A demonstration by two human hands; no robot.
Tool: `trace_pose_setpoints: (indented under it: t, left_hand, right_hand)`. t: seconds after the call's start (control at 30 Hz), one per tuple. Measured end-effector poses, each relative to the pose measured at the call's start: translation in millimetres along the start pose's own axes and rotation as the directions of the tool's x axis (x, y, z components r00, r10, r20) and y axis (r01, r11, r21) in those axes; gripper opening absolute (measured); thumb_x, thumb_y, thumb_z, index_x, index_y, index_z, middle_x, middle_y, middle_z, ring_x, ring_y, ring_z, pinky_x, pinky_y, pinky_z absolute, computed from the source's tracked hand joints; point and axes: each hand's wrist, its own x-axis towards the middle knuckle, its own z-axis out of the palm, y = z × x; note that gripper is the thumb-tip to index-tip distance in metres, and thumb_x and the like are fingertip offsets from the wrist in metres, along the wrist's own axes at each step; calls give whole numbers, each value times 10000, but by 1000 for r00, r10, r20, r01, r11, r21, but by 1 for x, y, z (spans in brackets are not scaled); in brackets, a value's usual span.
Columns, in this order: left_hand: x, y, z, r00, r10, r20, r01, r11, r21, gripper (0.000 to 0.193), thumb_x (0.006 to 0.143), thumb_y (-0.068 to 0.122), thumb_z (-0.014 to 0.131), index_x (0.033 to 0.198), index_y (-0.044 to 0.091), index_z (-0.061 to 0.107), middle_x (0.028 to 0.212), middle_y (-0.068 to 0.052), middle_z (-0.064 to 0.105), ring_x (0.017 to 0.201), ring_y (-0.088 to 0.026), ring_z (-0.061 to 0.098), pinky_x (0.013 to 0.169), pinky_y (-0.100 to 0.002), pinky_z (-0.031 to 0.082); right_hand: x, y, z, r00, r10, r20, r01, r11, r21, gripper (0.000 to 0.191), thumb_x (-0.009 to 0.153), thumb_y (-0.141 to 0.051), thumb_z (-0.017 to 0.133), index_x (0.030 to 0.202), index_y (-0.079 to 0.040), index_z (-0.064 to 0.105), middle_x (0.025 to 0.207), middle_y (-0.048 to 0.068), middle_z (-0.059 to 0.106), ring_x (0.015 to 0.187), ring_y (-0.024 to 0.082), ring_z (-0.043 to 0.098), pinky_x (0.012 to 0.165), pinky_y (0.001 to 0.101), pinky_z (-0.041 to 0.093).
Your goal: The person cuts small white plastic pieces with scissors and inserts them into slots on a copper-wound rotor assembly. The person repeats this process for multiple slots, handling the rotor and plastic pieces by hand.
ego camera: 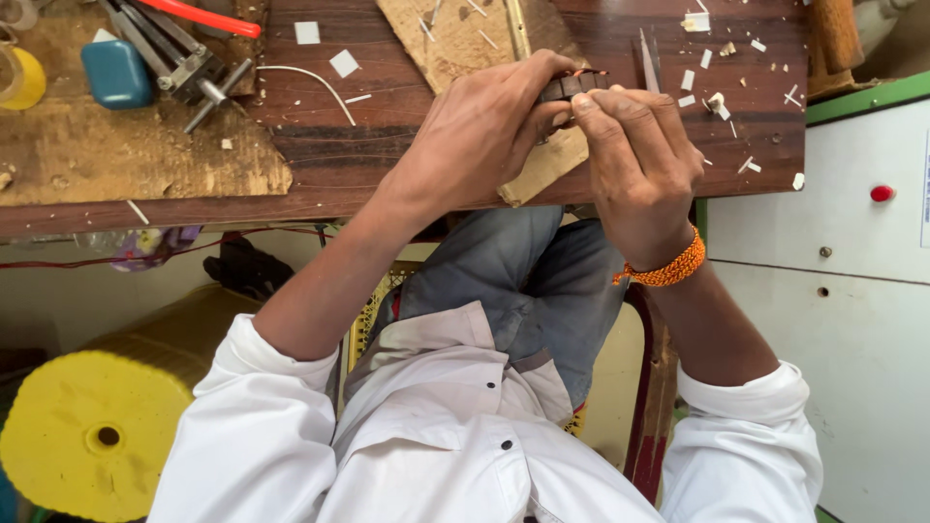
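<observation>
Left hand: point(484, 126) closed around a small dark part point(567, 87), fingers curled over it at 12 o'clock of the seated person's lap.
Right hand: point(635, 155) pinched shut on the same dark part from its 3 o'clock side; an orange thread band point(668, 271) sits on the wrist.
Workbench: point(368, 155) dark wood, across the top of the view; both hands rest at its near edge.
Cardboard sheet: point(455, 39) lies under and at 12 o'clock of the hands.
Yellow spool: point(87, 436) on the floor, at 8 o'clock of the hands, well apart.
Blue block: point(116, 73) at 9 o'clock of the hands, beside a metal clamp tool point(184, 58).
White scraps: point(697, 77) scattered at 2 o'clock of the right hand.
Step in hand: judged as fine fitting or winding on the part, held between both hands.
Next move: judged to call for a steady left-hand hold while the right fingertips work; the part's details are too hidden to tell more.
</observation>
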Motion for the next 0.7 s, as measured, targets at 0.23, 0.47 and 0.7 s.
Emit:
trace_pose_setpoints:
  t: [0.23, 0.47, 0.7]
  left_hand:
    - [0, -17, -21, 983, 156, 100, -149, 986, -80, 303, 1152, 250, 559, 1342, 19, 508, 1212, -182, 674, 1177, -386, 648, 993, -466, 516]
    - [-29, -12, -21, 960, 240, 142, -239, 971, -29, 461, 1034, 241, 711, 1406, 42, 524, 1269, -125, 646, 1180, -331, 584, 1083, -458, 492]
    - [-44, -13, 5, 945, 285, -158, -288, 958, 6, 572, 953, 215, 864, 1387, 28, 542, 1316, -108, 654, 1222, -326, 611, 1083, -445, 518]
  right_hand:
    - [10, -18, 0, 987, 145, -70, -149, 987, -61, 189, 870, -116, 911, 1024, -52, 820, 902, 98, 718, 926, 243, 565, 721, 385, 502]
    - [-18, -33, 3, 872, 481, 91, -480, 802, 356, 509, 965, -407, 813, 1324, -54, 737, 1233, 72, 750, 1181, 232, 654, 1015, 354, 564]
    - [-30, -42, 0, 849, 498, 176, -519, 726, 452, 433, 1036, -343, 745, 1359, -58, 698, 1396, 90, 706, 1237, 227, 654, 1002, 329, 598]
